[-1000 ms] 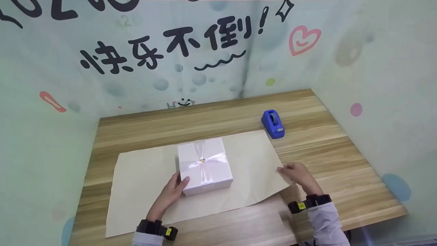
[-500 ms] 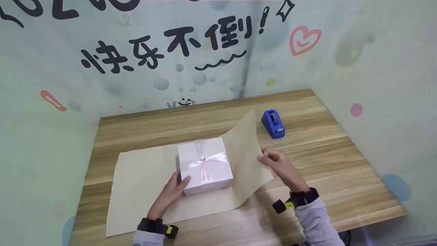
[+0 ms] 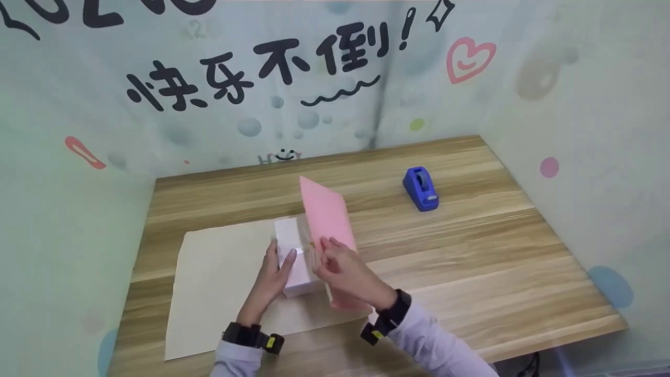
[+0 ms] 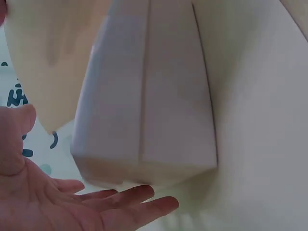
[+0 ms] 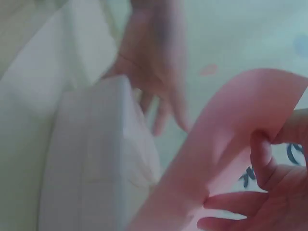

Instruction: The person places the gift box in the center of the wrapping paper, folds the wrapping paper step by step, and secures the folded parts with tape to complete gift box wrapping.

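Note:
A white gift box (image 3: 292,275) with a pale ribbon sits on a sheet of wrapping paper (image 3: 220,288), cream on the upper face and pink beneath. My left hand (image 3: 269,280) is at the box's left side, thumb by the top edge. In the left wrist view its fingers (image 4: 130,199) extend loosely beside the box's end. With thumb and fingers my right hand (image 3: 353,275) pinches the paper's right edge, raised and bent over the box so the pink face (image 3: 327,212) shows. Part of the ribbon and the box's right side are hidden behind it.
A blue tape dispenser (image 3: 420,188) stands at the back right of the wooden table (image 3: 471,251). Printed fabric walls (image 3: 335,125) enclose the back and both sides. Each wrist wears a black camera band.
My right hand has lifted the paper's right edge and carried it left over the box, turning the pink underside into view. My left hand stays at the box, its thumb slightly raised.

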Tool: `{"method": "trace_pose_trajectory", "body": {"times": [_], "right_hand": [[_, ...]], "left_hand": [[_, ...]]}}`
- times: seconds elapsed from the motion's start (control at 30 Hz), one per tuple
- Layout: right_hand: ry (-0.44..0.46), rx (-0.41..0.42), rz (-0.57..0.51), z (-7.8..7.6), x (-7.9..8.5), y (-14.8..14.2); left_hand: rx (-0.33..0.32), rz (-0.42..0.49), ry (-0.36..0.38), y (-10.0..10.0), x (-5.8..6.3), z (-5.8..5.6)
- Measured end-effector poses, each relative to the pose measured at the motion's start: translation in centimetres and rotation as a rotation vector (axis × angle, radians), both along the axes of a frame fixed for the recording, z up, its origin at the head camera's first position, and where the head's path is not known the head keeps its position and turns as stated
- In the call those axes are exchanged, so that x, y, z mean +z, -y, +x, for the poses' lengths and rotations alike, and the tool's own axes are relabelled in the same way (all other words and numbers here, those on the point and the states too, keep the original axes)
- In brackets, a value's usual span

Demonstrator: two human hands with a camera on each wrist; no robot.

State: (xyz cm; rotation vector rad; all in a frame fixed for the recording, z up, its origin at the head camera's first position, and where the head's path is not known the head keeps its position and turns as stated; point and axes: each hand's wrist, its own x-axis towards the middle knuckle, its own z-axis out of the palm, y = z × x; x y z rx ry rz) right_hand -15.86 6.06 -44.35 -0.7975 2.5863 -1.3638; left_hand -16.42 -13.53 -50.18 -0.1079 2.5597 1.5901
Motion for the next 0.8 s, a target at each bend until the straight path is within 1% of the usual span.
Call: {"method": "trace_pose_trajectory", "body": {"times": [0.13, 0.23, 0.3, 0.37, 0.43, 0.5, 0.53, 0.6, 0.67, 0.73, 0.8], "right_hand": [[-0.049, 0.005, 0.168, 0.5, -1.4, 2.1], [-0.070, 0.015, 0.234, 0.8, -2.4, 2.8], [-0.096, 0.055, 0.253, 0.9, -2.8, 3.0], [-0.113, 0.120, 0.260, 0.8, -3.0, 2.8], [-0.102, 0.190, 0.236, 0.6, -3.0, 2.3], [-0.072, 0.223, 0.184, 0.1, -3.1, 1.6], [-0.048, 0.218, 0.156, -0.2, -3.1, 1.2], [-0.010, 0.162, 0.092, -0.8, -3.2, 0.1], [-0.008, 0.067, 0.044, -1.4, -3.5, -0.9], [-0.012, -0.036, 0.033, -2.0, -3.9, -1.9], [0.027, -0.102, 0.030, -2.4, -4.4, -2.6]], "left_hand": [[0.045, -0.004, 0.007, -0.6, 0.0, -0.3], [0.080, -0.039, 0.004, -1.0, -0.1, -0.4], [0.106, -0.065, -0.012, -1.1, -0.3, -0.5], [0.130, -0.082, -0.025, -1.3, -0.7, -0.5], [0.147, -0.069, -0.046, -1.3, -1.2, -0.7], [0.151, -0.035, -0.057, -1.3, -1.7, -0.7], [0.150, -0.012, -0.053, -1.3, -1.9, -0.8], [0.144, 0.029, -0.048, -1.3, -2.3, -0.8], [0.130, 0.062, -0.053, -1.2, -2.5, -0.7], [0.114, 0.094, -0.040, -1.0, -2.5, -0.7], [0.104, 0.113, -0.040, -0.9, -2.5, -0.7]]}}
